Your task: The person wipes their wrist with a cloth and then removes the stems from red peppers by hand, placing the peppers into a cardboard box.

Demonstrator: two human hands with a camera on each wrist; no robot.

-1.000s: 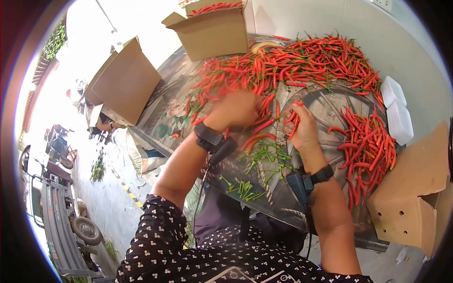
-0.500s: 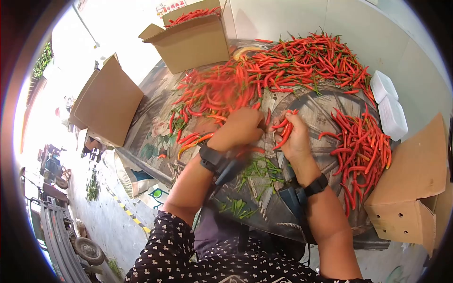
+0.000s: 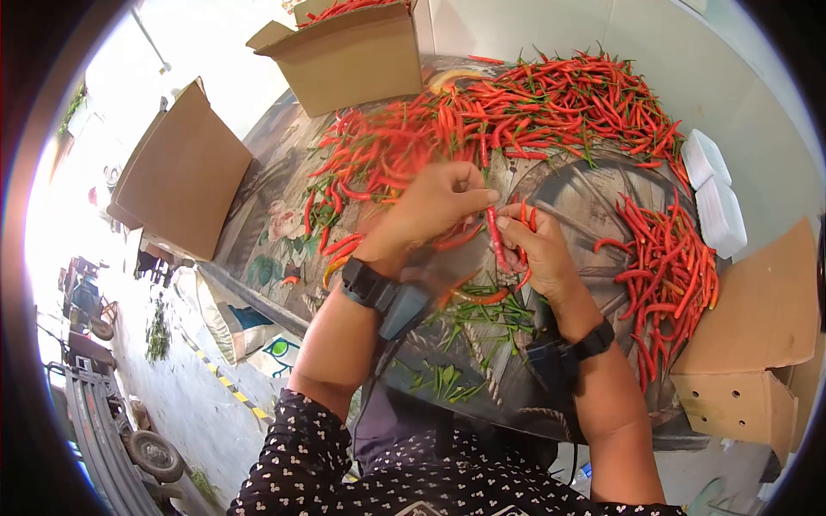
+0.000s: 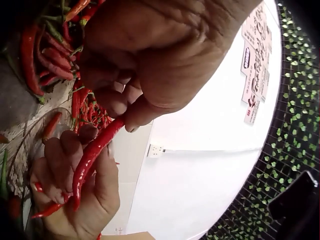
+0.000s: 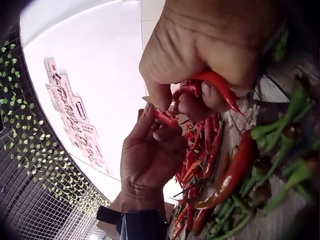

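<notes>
A red chili [image 3: 496, 238] hangs between both hands over the table. My left hand [image 3: 432, 206] pinches its top end between thumb and fingers; the left wrist view shows this chili [image 4: 91, 159] long and glossy. My right hand [image 3: 544, 254] has its thumb and fingers on the same chili and keeps other red chilies [image 5: 220, 86] within its curled fingers. Below the hands lie green stems [image 3: 495, 320] and an orange-red chili [image 3: 483, 297]. Beyond the left hand spreads a heap of red chilies with green stems [image 3: 585, 99].
Another pile of red chilies [image 3: 667, 284] lies at the right, beside white trays [image 3: 720, 215] and an open cardboard box [image 3: 731, 344]. Two more cardboard boxes [image 3: 348, 69] [image 3: 185, 172] stand at the back left. A smaller stem pile [image 3: 447, 383] is near the front edge.
The left hand has turned and now pinches a chili next to the right hand. The right hand has its thumb at that chili. The head view has shifted a little.
</notes>
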